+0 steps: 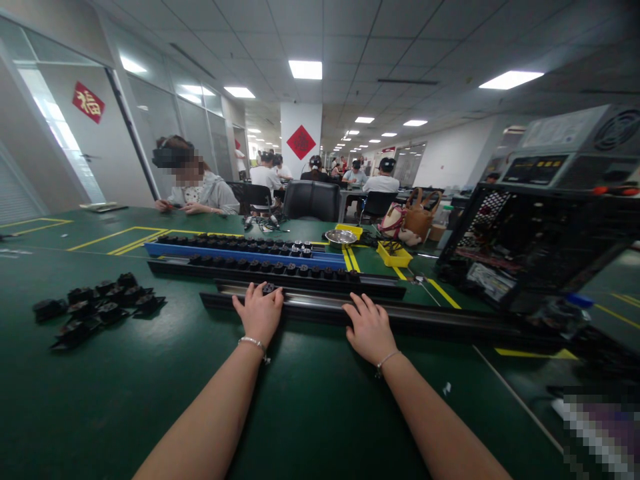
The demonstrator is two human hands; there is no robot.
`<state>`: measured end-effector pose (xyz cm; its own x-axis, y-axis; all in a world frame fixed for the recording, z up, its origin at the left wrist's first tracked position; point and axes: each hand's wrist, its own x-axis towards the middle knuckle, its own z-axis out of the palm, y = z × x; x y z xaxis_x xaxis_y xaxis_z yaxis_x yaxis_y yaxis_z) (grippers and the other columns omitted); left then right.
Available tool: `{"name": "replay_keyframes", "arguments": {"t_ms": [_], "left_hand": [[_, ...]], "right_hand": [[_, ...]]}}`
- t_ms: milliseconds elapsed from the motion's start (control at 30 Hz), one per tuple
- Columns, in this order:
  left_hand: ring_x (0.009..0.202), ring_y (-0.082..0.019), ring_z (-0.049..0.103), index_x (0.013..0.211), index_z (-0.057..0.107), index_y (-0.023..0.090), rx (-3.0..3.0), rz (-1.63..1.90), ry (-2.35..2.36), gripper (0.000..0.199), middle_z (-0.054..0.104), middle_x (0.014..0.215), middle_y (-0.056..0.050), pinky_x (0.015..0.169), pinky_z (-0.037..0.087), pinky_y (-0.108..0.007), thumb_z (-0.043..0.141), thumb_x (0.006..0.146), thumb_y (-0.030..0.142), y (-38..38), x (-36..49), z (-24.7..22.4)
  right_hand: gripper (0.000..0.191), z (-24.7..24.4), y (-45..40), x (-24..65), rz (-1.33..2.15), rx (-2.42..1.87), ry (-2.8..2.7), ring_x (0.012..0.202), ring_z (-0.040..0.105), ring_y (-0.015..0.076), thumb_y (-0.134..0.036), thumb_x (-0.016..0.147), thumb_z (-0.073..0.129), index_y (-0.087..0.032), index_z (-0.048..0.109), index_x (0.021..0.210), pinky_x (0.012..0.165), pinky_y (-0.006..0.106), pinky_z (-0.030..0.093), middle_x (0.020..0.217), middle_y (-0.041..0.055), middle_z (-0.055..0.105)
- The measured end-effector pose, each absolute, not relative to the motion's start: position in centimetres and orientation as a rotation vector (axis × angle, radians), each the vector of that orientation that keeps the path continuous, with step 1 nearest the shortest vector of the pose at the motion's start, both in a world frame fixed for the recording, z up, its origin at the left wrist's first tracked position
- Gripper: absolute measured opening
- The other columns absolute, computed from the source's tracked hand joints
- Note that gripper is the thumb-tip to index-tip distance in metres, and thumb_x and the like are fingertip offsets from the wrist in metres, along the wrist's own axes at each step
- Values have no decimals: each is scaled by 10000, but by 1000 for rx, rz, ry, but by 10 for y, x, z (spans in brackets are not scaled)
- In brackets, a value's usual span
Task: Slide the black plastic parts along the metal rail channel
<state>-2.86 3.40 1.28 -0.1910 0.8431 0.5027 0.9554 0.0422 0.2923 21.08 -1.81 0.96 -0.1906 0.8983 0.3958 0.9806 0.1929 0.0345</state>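
In front of me a long black rail (310, 304) with a shiny inner channel lies across the table. My left hand (260, 315) is at its left part, fingers closed around a small black socket module (269, 289) in the channel; the fingers partly hide it. Farther right, my right hand (371, 328) grips the near wall of the same rail, fingertips over its edge. Behind it is another black rail (370, 285) carrying a row of black modules (265, 267). A blue rail (225, 259) with a similar row lies beyond that.
Loose black modules (107, 303) lie piled at the left on the green table (200, 413). A metal dish (341, 237) and yellow bins (394, 255) stand behind the rails. An open computer case (540, 247) stands at right. A person (197, 187) sits across the table.
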Motion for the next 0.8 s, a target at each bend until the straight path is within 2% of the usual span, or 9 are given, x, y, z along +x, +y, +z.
{"name": "replay_keyframes", "arguments": {"t_ms": [800], "left_hand": [[1243, -300, 389, 926, 713, 319, -1709, -966, -2219, 334, 583, 1237, -48, 1012, 163, -638, 393, 868, 392, 45, -47, 9]], "right_hand": [[433, 9, -18, 210, -409, -1785, -2184, 1315, 269, 284, -234, 763, 485, -250, 523, 1194, 1005, 480, 248, 1435, 63, 363]]}}
